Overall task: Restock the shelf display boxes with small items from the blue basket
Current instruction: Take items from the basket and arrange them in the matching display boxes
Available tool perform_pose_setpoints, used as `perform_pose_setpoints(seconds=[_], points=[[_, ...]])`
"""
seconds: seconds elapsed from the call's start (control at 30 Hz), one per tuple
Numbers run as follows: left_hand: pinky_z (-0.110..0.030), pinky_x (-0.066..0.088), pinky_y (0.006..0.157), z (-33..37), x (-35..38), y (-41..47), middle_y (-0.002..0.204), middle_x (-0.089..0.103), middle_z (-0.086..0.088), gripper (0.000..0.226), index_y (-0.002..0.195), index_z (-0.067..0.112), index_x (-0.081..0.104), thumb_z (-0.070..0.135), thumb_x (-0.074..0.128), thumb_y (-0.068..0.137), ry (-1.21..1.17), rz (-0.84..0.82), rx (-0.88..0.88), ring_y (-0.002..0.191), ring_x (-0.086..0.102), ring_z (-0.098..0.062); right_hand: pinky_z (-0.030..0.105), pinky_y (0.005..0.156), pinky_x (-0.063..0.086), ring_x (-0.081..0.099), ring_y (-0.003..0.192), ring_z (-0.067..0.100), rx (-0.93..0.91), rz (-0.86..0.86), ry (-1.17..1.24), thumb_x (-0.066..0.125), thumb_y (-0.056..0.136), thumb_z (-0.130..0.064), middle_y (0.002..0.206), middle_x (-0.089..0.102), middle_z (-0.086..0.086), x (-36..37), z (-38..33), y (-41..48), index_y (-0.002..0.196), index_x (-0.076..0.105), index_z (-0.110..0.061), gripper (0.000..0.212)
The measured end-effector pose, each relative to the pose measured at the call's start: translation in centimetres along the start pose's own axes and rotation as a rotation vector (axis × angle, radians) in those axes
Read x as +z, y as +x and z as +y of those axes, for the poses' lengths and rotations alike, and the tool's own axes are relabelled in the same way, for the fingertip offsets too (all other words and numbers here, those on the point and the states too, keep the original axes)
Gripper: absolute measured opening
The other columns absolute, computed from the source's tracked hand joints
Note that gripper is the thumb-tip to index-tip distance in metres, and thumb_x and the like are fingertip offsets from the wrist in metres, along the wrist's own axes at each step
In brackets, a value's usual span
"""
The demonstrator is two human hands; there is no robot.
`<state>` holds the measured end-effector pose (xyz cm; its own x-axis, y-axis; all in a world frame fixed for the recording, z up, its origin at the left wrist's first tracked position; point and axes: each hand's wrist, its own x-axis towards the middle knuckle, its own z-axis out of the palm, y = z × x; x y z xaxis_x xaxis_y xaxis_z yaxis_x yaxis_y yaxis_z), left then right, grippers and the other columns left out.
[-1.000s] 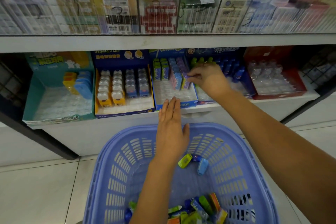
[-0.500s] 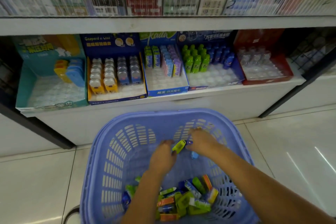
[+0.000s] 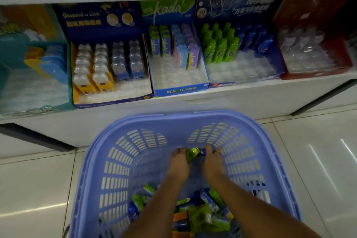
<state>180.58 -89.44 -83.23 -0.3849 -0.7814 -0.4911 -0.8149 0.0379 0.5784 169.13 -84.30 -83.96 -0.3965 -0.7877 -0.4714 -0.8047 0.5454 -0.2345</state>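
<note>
The blue basket (image 3: 173, 117) stands on the floor below the shelf. Both of my hands reach down to its far end. My left hand (image 3: 178, 163) pinches a small green item (image 3: 191, 154) at its fingertips. My right hand (image 3: 212, 162) curls round a small blue item (image 3: 202, 152) right beside the green one. A pile of green, blue and orange small items (image 3: 195, 212) lies at the near end, partly hidden by my forearms. On the shelf, the kada display box (image 3: 179, 90) holds a few rows at its back, with bare tray in front.
Left of the kada box are the Gaspard et Lisa box (image 3: 112, 100) and a teal box (image 3: 34, 107). To its right stand a blue box with green bottles (image 3: 241, 80) and a red box (image 3: 316, 74). White floor tiles (image 3: 318, 160) surround the basket.
My right hand left the shelf boxes and dropped into the basket. My left hand moved further in. Both now close on the green and blue items at the far end.
</note>
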Motion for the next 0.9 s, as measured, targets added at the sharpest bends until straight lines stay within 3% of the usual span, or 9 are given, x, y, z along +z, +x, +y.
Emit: perform_pose_setpoints(seconds=[0.13, 0.3, 0.4, 0.47, 0.53, 0.6, 0.67, 0.73, 0.9], points=[[-0.029, 0.027, 0.109, 0.3, 1.0, 1.7, 0.143, 0.040, -0.013, 0.042, 0.138, 0.010, 0.040, 0.015, 0.045, 0.096, 0.122, 0.014, 0.015, 0.132, 0.037, -0.026, 0.043, 0.093, 0.042, 0.047, 0.120, 0.035, -0.007, -0.006, -0.054, 0.033, 0.100, -0.038, 0.143, 0.039, 0.016, 0.7, 0.6, 1.2, 0.144, 0.029, -0.014, 0.051], [-0.032, 0.028, 0.102, 0.2, 1.6, 2.3, 0.133, 0.049, -0.020, 0.038, 0.127, 0.000, 0.047, 0.019, 0.045, 0.095, 0.137, -0.031, -0.090, 0.124, 0.043, -0.031, 0.033, 0.085, 0.041, 0.054, 0.110, 0.031, 0.050, 0.016, 0.084, 0.046, 0.096, -0.026, 0.114, 0.056, 0.015, 0.4, 1.1, 1.7, 0.118, 0.054, -0.010, 0.029], [-0.033, 0.039, 0.095, 0.5, 0.7, 1.5, 0.129, 0.054, -0.025, 0.038, 0.124, -0.008, 0.050, 0.019, 0.042, 0.099, -0.101, -0.061, -0.256, 0.113, 0.056, -0.029, 0.028, 0.081, 0.040, 0.058, 0.108, 0.027, 0.074, -0.061, 0.235, 0.058, 0.090, -0.020, 0.116, 0.062, 0.016, -0.7, 0.8, 1.6, 0.116, 0.060, -0.009, 0.028], [-0.029, 0.048, 0.080, 0.7, -0.2, 0.6, 0.124, 0.059, -0.020, 0.037, 0.124, -0.002, 0.053, 0.023, 0.045, 0.098, -0.389, -0.144, -0.378, 0.085, 0.059, -0.019, 0.026, 0.081, 0.041, 0.060, 0.108, 0.025, 0.088, -0.123, 0.322, 0.058, 0.092, -0.023, 0.118, 0.065, 0.012, -1.6, 0.4, 1.1, 0.119, 0.062, -0.012, 0.030], [-0.025, 0.050, 0.062, 1.2, -0.8, -0.7, 0.099, 0.064, -0.013, 0.027, 0.110, 0.005, 0.060, 0.026, 0.058, 0.093, -0.775, -0.213, -0.505, 0.070, 0.055, -0.017, 0.026, 0.079, 0.043, 0.062, 0.104, 0.024, 0.047, -0.099, 0.423, 0.059, 0.091, -0.022, 0.111, 0.068, 0.013, -2.6, -0.4, 0.6, 0.117, 0.065, -0.013, 0.028], [-0.021, 0.037, 0.045, 1.8, -1.4, -2.1, 0.074, 0.061, -0.009, 0.019, 0.085, 0.006, 0.063, 0.025, 0.063, 0.090, -0.992, -0.264, -0.533, 0.059, 0.049, -0.015, 0.029, 0.077, 0.043, 0.063, 0.093, 0.023, -0.031, -0.051, 0.551, 0.062, 0.088, -0.016, 0.096, 0.068, 0.015, -3.7, -1.2, -0.1, 0.112, 0.068, -0.011, 0.025], [-0.018, 0.028, 0.042, 2.4, -2.5, -3.5, 0.068, 0.061, -0.009, 0.022, 0.078, 0.007, 0.063, 0.024, 0.060, 0.092, -1.101, -0.334, -0.509, 0.050, 0.043, -0.011, 0.026, 0.070, 0.040, 0.057, 0.083, 0.015, -0.102, -0.003, 0.613, 0.064, 0.087, -0.014, 0.085, 0.064, 0.010, -5.3, -1.8, -1.1, 0.110, 0.069, -0.011, 0.024], [-0.013, 0.027, 0.038, 3.1, -4.3, -4.6, 0.062, 0.064, -0.007, 0.019, 0.080, 0.008, 0.063, 0.022, 0.058, 0.093, -1.156, -0.397, -0.458, 0.040, 0.041, -0.005, 0.023, 0.068, 0.040, 0.055, 0.081, 0.012, -0.160, 0.024, 0.655, 0.064, 0.086, -0.013, 0.087, 0.067, 0.012, -6.9, -2.4, -2.3, 0.110, 0.069, -0.013, 0.024], [-0.010, 0.028, 0.035, 4.4, -7.8, -6.8, 0.055, 0.060, -0.004, 0.010, 0.085, 0.010, 0.057, 0.013, 0.054, 0.094, -1.171, -0.366, -0.390, 0.037, 0.041, -0.003, 0.031, 0.079, 0.045, 0.059, 0.087, 0.016, -0.232, 0.115, 0.755, 0.066, 0.086, -0.014, 0.100, 0.069, 0.020, -11.3, -2.8, -5.2, 0.109, 0.069, -0.011, 0.023]])
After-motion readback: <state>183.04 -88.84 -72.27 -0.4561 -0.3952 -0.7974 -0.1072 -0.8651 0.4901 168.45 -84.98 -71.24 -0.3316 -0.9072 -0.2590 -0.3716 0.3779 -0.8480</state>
